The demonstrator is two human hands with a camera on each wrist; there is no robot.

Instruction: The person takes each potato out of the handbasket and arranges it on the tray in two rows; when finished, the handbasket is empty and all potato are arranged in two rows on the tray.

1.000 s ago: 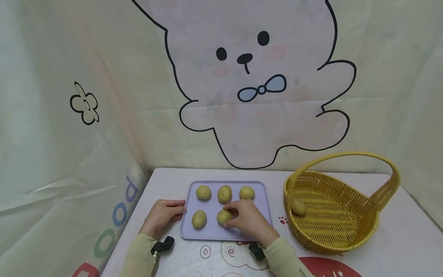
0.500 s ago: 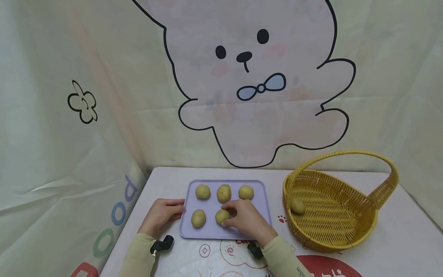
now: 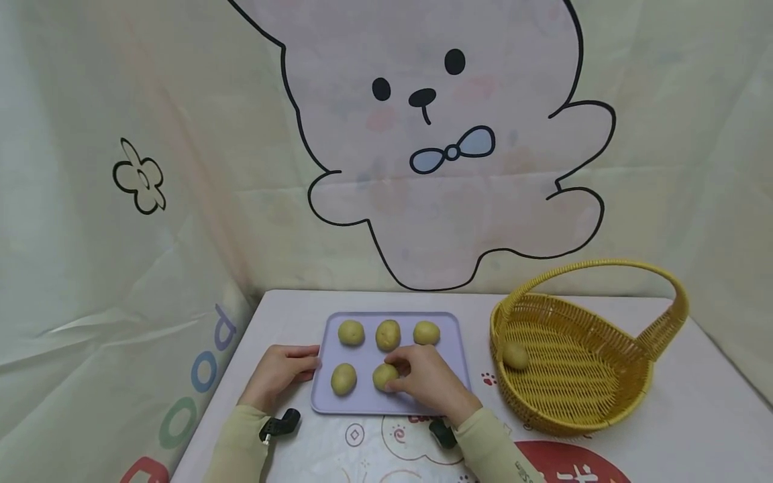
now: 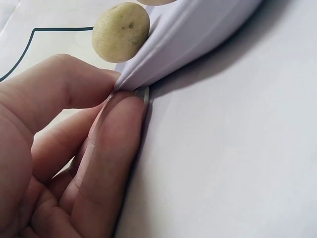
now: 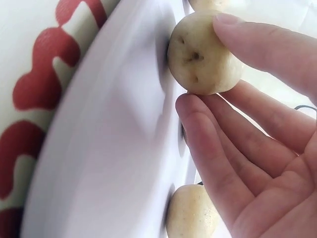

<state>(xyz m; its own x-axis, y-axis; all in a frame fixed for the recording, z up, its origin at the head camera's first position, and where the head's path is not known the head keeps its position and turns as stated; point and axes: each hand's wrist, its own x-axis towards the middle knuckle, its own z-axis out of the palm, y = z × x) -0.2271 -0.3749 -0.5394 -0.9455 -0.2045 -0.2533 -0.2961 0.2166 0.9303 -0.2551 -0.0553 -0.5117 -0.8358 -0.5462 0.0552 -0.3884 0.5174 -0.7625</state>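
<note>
A lilac tray (image 3: pixel 368 355) carries several potatoes, three along the back and two in front. At its left edge is my left hand (image 3: pixel 279 374); the left wrist view shows the tray rim (image 4: pixel 168 47) pinched between thumb and fingers. My right hand (image 3: pixel 431 381) holds the front right potato (image 3: pixel 383 378) between thumb and fingertips, over the tray. Dark pits mark that potato (image 5: pixel 198 57) in the right wrist view. Beside the left hand lies the other front potato (image 3: pixel 343 380).
Right of the tray stands a yellow woven basket (image 3: pixel 580 402) with a tall handle and one potato (image 3: pixel 516 355) inside. A printed cloth covers the table (image 3: pixel 290 315). Behind it hangs a curtain with a bear drawing.
The head view has shifted slightly, so everything sits a little further left and up. Both hands keep their holds, with the potato at the same spot on the tray.
</note>
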